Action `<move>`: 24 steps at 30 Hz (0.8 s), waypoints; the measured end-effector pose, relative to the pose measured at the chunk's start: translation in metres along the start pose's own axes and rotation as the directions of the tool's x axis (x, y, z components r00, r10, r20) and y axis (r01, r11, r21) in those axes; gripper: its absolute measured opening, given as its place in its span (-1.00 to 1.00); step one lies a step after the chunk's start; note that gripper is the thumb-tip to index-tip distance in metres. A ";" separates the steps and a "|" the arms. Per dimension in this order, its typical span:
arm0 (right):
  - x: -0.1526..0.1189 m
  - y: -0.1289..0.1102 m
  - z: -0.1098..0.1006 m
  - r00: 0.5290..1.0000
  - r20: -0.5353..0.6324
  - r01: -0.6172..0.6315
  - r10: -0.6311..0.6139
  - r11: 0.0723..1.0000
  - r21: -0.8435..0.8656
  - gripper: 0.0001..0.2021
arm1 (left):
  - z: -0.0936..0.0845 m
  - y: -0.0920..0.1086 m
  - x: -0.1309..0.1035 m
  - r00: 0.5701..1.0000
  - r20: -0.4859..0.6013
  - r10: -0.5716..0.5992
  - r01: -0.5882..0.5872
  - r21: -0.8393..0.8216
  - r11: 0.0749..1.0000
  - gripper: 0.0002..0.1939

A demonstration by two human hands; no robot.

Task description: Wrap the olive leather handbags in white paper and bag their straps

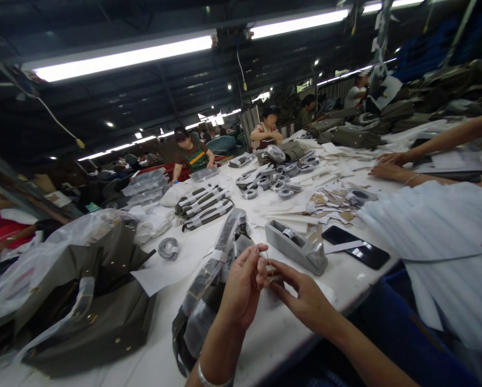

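In front of me, my left hand is closed in a pinch on a thin pale strand. The thumb and fingers of my right hand pinch the same strand just to the right, almost touching the left fingertips. Whether it is a thread or a rubber band I cannot tell. Behind and beside my left wrist lies a bundle of dark olive straps partly wrapped in clear film. A grey tape dispenser stands just beyond my right hand. Past it lies a black phone with a white paper strip across it.
Olive bags under plastic fill the left side. Wrapped straps, a coiled strap and several more coils lie on the white table. White foam sheets overhang at right, near another person's hands. Co-workers sit farther back.
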State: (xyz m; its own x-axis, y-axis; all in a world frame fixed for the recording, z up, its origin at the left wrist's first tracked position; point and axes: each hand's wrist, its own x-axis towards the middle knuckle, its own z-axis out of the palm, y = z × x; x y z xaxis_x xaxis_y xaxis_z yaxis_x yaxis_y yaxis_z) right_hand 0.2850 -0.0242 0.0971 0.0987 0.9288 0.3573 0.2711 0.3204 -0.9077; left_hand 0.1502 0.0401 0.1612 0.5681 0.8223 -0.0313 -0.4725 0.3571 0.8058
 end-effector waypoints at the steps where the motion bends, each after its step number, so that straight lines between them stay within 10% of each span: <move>1: -0.001 -0.002 -0.001 1.000 0.014 0.008 -0.008 1.000 -0.012 -0.65 | -0.002 0.001 -0.004 1.000 -0.001 0.004 -0.004 0.033 0.999 -0.74; 9: -0.013 -0.009 0.026 0.972 0.215 -0.163 0.091 0.923 0.349 -0.51 | -0.011 0.001 -0.041 0.998 -0.032 0.059 -0.047 0.281 0.959 -0.71; 15: -0.015 -0.003 0.037 0.942 0.173 -0.326 0.288 0.909 0.261 -0.64 | -0.022 0.016 -0.070 0.959 -0.063 0.276 -0.195 0.559 0.806 -0.73; 18: -0.009 -0.003 0.039 0.941 0.126 -0.333 0.314 0.925 0.181 -0.64 | -0.043 0.034 -0.088 0.899 -0.069 0.432 -0.252 0.726 0.640 -0.76; 22: -0.001 -0.005 0.053 0.932 0.176 -0.330 0.316 0.942 0.056 -0.63 | -0.092 0.065 -0.098 0.717 -0.218 0.662 -0.217 0.833 0.509 -0.74; 24: 0.005 -0.007 0.064 0.943 0.178 -0.285 0.280 0.958 0.001 -0.66 | -0.119 0.078 -0.094 0.731 -0.273 0.626 -0.107 0.859 0.500 -0.69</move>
State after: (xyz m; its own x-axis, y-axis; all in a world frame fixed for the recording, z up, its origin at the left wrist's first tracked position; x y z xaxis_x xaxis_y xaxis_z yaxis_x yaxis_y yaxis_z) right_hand 0.2229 -0.0096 0.0913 -0.0017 0.9991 0.0431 0.2307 0.0424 -0.9721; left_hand -0.0201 0.0437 0.1571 -0.0645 0.9453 0.3197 0.2823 -0.2900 0.9144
